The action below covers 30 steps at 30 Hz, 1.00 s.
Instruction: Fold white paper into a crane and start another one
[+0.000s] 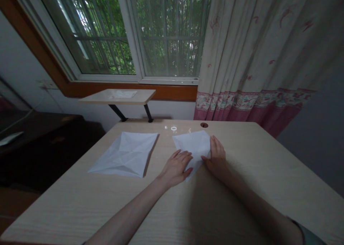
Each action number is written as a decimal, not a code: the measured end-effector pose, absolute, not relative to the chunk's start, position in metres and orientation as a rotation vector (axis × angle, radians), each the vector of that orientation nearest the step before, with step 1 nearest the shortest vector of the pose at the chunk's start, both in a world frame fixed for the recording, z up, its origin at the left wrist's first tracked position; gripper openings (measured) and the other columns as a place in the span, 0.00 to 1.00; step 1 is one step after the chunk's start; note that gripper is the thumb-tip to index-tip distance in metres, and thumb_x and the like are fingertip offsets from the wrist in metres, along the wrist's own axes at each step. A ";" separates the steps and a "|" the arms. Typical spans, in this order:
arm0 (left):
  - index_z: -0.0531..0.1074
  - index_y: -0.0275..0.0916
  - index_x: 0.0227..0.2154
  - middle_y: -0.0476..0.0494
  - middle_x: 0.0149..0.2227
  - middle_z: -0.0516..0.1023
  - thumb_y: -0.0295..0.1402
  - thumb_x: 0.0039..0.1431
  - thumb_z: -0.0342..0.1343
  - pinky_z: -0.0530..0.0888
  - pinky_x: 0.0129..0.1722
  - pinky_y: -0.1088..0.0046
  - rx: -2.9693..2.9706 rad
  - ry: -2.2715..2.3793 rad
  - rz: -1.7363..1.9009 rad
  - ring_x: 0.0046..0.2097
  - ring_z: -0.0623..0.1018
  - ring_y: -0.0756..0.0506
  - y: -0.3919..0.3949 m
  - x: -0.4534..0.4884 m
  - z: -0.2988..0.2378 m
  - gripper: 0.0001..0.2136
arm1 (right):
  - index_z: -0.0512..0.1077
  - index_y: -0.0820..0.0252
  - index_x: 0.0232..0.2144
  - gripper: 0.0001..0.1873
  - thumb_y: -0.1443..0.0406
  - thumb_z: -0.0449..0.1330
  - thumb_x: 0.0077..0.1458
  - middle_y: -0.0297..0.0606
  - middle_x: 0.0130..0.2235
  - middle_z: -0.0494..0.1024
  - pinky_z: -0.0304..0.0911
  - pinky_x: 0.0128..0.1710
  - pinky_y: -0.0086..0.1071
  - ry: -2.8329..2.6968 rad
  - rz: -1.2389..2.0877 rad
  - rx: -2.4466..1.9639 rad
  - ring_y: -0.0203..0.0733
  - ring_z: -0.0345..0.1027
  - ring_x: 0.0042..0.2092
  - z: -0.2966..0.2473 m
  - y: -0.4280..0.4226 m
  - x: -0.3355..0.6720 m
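A folded white paper [194, 144] lies on the pale wooden desk [242, 187] near its far middle. My left hand [176, 168] rests flat on the paper's near left part, fingers stretched out and together. My right hand [217, 157] presses flat on the paper's right edge, fingers extended, thumb pointing left along the near edge. Neither hand grips anything. To the left, a second creased white sheet [126, 153] lies unfolded on the desk, apart from both hands.
A small raised shelf [118, 96] on black legs stands at the desk's back edge below the window [129, 33]. A cable hole [204, 125] is in the desk behind the paper. A patterned curtain [263, 51] hangs at right. Dark furniture [40, 141] stands left.
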State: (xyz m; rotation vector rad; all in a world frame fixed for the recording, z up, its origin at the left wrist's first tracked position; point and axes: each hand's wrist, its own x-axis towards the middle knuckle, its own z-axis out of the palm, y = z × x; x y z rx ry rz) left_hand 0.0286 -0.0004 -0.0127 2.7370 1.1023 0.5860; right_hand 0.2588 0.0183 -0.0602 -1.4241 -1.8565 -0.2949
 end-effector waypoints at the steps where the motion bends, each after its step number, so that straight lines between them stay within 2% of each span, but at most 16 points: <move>1: 0.67 0.38 0.55 0.40 0.59 0.71 0.35 0.63 0.54 0.58 0.65 0.56 2.741 1.105 0.573 0.62 0.69 0.42 -0.001 0.029 -0.013 0.18 | 0.39 0.63 0.68 0.44 0.47 0.49 0.61 0.59 0.66 0.53 0.52 0.60 0.57 -1.870 -0.284 -1.420 0.64 0.49 0.66 -0.060 0.018 0.259; 8: 0.68 0.38 0.55 0.39 0.58 0.72 0.37 0.64 0.53 0.54 0.67 0.58 2.766 1.086 0.554 0.60 0.70 0.44 0.001 0.028 -0.016 0.18 | 0.37 0.63 0.68 0.44 0.53 0.53 0.60 0.57 0.67 0.51 0.52 0.61 0.57 -1.906 -0.241 -1.410 0.63 0.47 0.66 -0.056 0.014 0.259; 17: 0.69 0.39 0.53 0.42 0.54 0.76 0.40 0.62 0.55 0.54 0.67 0.59 2.766 1.059 0.588 0.56 0.73 0.43 0.001 0.028 -0.013 0.18 | 0.40 0.64 0.68 0.44 0.52 0.54 0.59 0.58 0.66 0.52 0.53 0.60 0.57 -1.899 -0.261 -1.385 0.62 0.48 0.66 -0.060 0.017 0.259; 25: 0.73 0.42 0.44 0.49 0.46 0.79 0.34 0.66 0.52 0.55 0.67 0.62 2.773 1.044 0.618 0.50 0.77 0.47 0.001 0.029 -0.011 0.08 | 0.41 0.66 0.68 0.43 0.56 0.55 0.59 0.59 0.64 0.56 0.53 0.61 0.57 -1.938 -0.267 -1.334 0.63 0.50 0.65 -0.060 0.017 0.260; 30: 0.74 0.41 0.43 0.49 0.43 0.80 0.32 0.68 0.49 0.58 0.65 0.63 2.780 1.024 0.644 0.48 0.77 0.47 0.002 0.029 -0.013 0.09 | 0.42 0.65 0.68 0.43 0.57 0.56 0.58 0.58 0.64 0.57 0.55 0.59 0.58 -1.918 -0.235 -1.312 0.63 0.52 0.64 -0.065 0.020 0.260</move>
